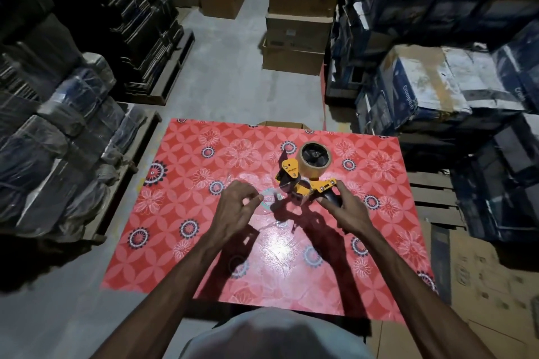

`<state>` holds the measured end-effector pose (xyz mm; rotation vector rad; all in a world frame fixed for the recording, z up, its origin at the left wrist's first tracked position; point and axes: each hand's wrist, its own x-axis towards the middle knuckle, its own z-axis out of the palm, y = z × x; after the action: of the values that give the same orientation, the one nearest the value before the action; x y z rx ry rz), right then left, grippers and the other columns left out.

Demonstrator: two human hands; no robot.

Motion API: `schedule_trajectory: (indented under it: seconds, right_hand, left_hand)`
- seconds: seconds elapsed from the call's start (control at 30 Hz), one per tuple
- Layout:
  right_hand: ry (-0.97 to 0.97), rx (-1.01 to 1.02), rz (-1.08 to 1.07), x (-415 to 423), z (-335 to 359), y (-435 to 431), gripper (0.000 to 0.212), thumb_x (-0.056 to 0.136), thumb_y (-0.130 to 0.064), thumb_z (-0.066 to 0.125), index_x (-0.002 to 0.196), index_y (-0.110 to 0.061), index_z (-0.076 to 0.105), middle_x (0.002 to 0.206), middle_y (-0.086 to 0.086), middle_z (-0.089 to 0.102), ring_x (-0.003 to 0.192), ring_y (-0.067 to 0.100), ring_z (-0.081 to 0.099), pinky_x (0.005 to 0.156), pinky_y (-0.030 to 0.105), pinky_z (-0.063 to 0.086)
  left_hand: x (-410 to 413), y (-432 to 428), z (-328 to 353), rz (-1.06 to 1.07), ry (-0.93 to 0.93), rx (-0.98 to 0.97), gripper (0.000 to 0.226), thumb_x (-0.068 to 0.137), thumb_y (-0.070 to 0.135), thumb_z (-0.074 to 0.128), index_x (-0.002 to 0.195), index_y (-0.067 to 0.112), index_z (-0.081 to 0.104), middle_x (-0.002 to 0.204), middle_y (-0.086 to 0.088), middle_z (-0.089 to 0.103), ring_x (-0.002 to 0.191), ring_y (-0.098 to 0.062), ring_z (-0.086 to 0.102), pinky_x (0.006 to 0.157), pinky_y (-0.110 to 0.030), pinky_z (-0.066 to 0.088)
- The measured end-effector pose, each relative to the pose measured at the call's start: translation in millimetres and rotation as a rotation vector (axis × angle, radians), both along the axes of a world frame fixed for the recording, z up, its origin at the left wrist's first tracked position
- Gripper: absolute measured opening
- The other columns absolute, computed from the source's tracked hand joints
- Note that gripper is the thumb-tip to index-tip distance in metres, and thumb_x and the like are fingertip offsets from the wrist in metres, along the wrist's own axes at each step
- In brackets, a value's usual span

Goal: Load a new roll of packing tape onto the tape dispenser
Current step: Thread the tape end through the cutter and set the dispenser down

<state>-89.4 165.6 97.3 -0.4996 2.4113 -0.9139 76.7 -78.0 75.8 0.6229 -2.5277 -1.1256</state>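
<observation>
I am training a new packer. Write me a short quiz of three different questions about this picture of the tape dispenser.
1. True or false: the tape roll already sits on the tape dispenser.
2. Which hand holds the dispenser's handle?
A. left hand
B. right hand
C. neither
3. Fill in: the dispenser rests on a ____ patterned table.

Key: 1 true; 2 B; 3 red.
</observation>
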Motion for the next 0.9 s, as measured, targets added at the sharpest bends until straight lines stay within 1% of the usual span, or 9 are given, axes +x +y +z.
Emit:
schedule_trajectory:
  seconds: [0.1,0.23,0.3,0.37,0.47,0.57,0.7,0.83,0.9]
  right_hand:
    - [-0.004,-0.042,0.013,4,6,2,0.079,0.1,-0.049,0.066,0.163,-0.016,0.031,0.153,0.016,0.055,0.079,0.023,0.065,0.094,0.055,0.059]
    - [0.023,-0.074,0.008,12,9,-2,0.065,0.1,-0.04,0.07,0.152,-0.01,0.044,0.121,0.015,0.07,0.064,0.009,0.059,0.09,0.046,0.06]
    - [-0.026,-0.069,0.013,15,13,-3,0.068,0.093,-0.052,0.073,0.146,-0.017,0.047,0.102,0.014,0.073,0.059,0.017,0.058,0.084,0.051,0.062]
    - [-0.069,-0.056,0.029,19,15,-6,0.072,0.084,-0.065,0.075,0.136,-0.024,0.048,0.107,0.014,0.074,0.07,0.024,0.066,0.083,0.054,0.061]
    - [-0.03,-0.006,0.031,23,15,-11,0.082,0.077,-0.078,0.072,0.133,-0.022,0.048,0.116,0.011,0.073,0.099,0.032,0.072,0.095,0.057,0.057]
    - [0.035,0.099,0.034,23,9,-9,0.095,0.062,-0.104,0.049,0.118,-0.027,0.047,0.09,-0.002,0.069,0.082,0.021,0.069,0.085,0.052,0.06]
    - [0.092,0.195,0.016,24,7,-4,0.102,0.068,-0.098,0.048,0.129,-0.016,0.051,0.071,-0.011,0.049,0.066,0.012,0.054,0.072,0.039,0.053]
    - [0.213,0.181,-0.083,26,4,4,0.088,0.075,-0.091,0.056,0.119,-0.014,0.062,0.066,-0.008,0.049,0.061,0.007,0.05,0.056,0.027,0.034]
    - [0.213,0.154,-0.123,26,0,9,0.09,0.073,-0.096,0.054,0.114,-0.017,0.064,0.069,-0.005,0.057,0.061,0.01,0.056,0.054,0.026,0.036]
  left_hand:
    - [-2,-10,0,0.039,-0.025,0.017,0.02,0.093,0.021,0.079,0.076,0.01,0.076,0.076,0.011,0.065,0.08,0.006,0.053,0.077,-0.03,0.035]
    - [-13,-15,8,0.113,-0.04,0.077,0.015,0.092,0.02,0.081,0.084,0.007,0.082,0.078,0.006,0.07,0.075,0.003,0.058,0.072,-0.026,0.039]
    - [-21,-15,11,0.152,-0.045,0.103,0.014,0.092,0.019,0.082,0.088,0.006,0.084,0.083,0.0,0.076,0.074,-0.001,0.062,0.073,-0.024,0.043]
    - [-26,-13,15,0.171,-0.056,0.135,0.014,0.093,0.017,0.081,0.089,0.004,0.083,0.085,0.0,0.075,0.074,-0.003,0.064,0.073,-0.021,0.044]
    - [-29,-8,16,0.193,-0.044,0.183,0.013,0.093,0.016,0.079,0.088,0.005,0.082,0.079,0.005,0.072,0.072,0.001,0.063,0.068,-0.016,0.041]
    - [-31,-5,16,0.181,-0.032,0.198,0.012,0.093,0.019,0.08,0.086,0.009,0.082,0.078,0.006,0.072,0.073,0.001,0.063,0.068,-0.019,0.042]
    - [-34,-3,16,0.112,-0.052,0.14,0.014,0.091,0.018,0.082,0.087,0.005,0.082,0.081,0.002,0.071,0.074,-0.01,0.065,0.072,-0.024,0.046]
    - [-34,-2,16,0.038,-0.077,0.216,0.014,0.091,0.015,0.083,0.078,0.011,0.079,0.072,0.002,0.073,0.067,-0.016,0.067,0.069,-0.027,0.05]
    - [-35,-1,16,0.005,-0.082,0.213,0.017,0.091,0.014,0.082,0.075,0.01,0.077,0.069,0.003,0.071,0.064,-0.012,0.063,0.067,-0.026,0.046]
